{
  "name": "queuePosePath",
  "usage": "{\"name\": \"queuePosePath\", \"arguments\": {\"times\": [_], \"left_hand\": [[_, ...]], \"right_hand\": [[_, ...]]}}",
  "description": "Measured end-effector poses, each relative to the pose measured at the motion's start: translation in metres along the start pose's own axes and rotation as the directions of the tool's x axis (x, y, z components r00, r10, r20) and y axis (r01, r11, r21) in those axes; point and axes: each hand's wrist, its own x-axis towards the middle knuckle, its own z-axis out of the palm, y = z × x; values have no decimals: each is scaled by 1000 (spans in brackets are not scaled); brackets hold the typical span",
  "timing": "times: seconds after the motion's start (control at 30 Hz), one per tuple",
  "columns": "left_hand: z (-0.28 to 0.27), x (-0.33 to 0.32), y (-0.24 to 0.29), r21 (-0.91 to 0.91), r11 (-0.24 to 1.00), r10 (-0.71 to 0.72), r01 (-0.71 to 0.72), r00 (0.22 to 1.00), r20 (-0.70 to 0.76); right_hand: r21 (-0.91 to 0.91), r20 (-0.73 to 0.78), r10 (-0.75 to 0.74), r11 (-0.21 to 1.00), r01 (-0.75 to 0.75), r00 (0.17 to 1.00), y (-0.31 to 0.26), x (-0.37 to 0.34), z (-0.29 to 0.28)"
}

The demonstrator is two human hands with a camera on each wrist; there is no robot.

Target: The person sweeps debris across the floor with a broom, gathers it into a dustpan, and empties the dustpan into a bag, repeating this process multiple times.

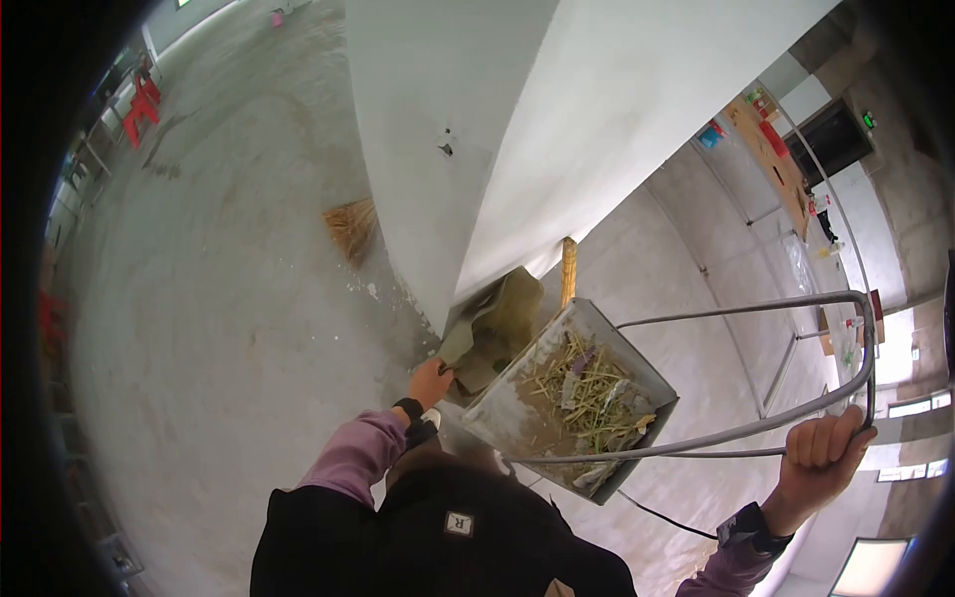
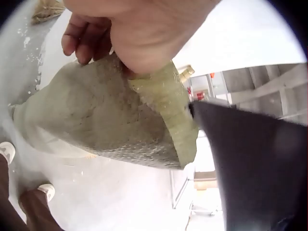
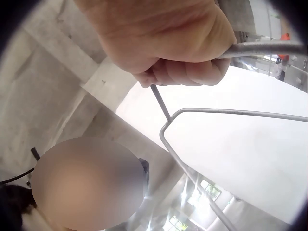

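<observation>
My left hand (image 1: pixel 430 383) pinches the edge of a greenish woven sack (image 1: pixel 519 308) whose mouth gapes toward the dustpan. In the left wrist view the sack (image 2: pixel 96 106) hangs below the curled fingers. My right hand (image 1: pixel 824 453) grips the far end of the bent metal-rod handle (image 1: pixel 867 333) of a metal dustpan (image 1: pixel 512 410). Straw and scraps of litter (image 1: pixel 587 393) lie in the pan, which overlaps the sack's side in the head view. In the right wrist view the fingers wrap fully round the rod (image 3: pixel 262 48).
A white pillar (image 1: pixel 428 119) rises right behind the sack. A straw broom head (image 1: pixel 350 231) shows at its left foot, and a yellowish stick (image 1: pixel 568 269) stands beside the pan. A long table (image 1: pixel 766 149) with goods is at the right; red stools (image 1: pixel 142 107) stand far left.
</observation>
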Motion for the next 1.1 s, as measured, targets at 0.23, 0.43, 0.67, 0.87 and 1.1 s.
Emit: {"name": "queuePosePath", "arguments": {"times": [0.23,0.43,0.67,0.87,1.1], "left_hand": [[-2,-17,-11,-96,994,-58,60,998,24],[0,-25,-2,-125,991,-56,57,998,17],[-4,-21,-1,-132,991,-8,16,998,65],[-9,-27,4,-142,988,-39,55,992,117],[-7,-38,3,-114,992,-41,55,992,122]], "right_hand": [[14,85,73,997,-74,994,-2,15,8],[18,158,147,988,-151,977,-1,28,4],[7,202,241,969,-248,949,19,48,1],[25,188,317,945,-327,930,39,59,11],[50,210,408,903,-427,888,53,81,24]]}}
